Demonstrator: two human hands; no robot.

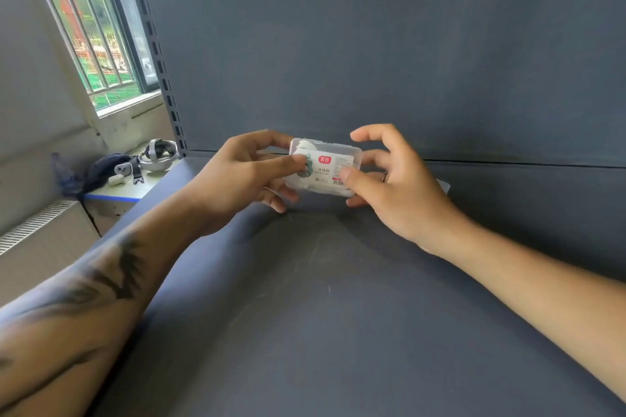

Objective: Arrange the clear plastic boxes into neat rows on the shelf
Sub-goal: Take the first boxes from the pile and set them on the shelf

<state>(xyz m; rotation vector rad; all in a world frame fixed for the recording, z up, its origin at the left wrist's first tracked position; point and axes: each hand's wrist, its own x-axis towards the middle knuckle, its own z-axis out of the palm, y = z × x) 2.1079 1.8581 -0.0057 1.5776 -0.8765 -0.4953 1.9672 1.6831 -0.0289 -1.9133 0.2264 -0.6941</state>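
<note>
Head view: the left hand (244,176) and the right hand (396,179) grip one clear plastic box (323,166) between them above the rear of the shelf (321,315), each with its thumb on the labelled top and curled fingers beneath, the right index finger raised clear. The shelf is dark blue-grey with a matching back panel (372,44). Off its left end, a small table (135,191) carries a white headset (158,154) and a dark bag (101,171), below a barred window (91,27), with a radiator (37,227) alongside.
</note>
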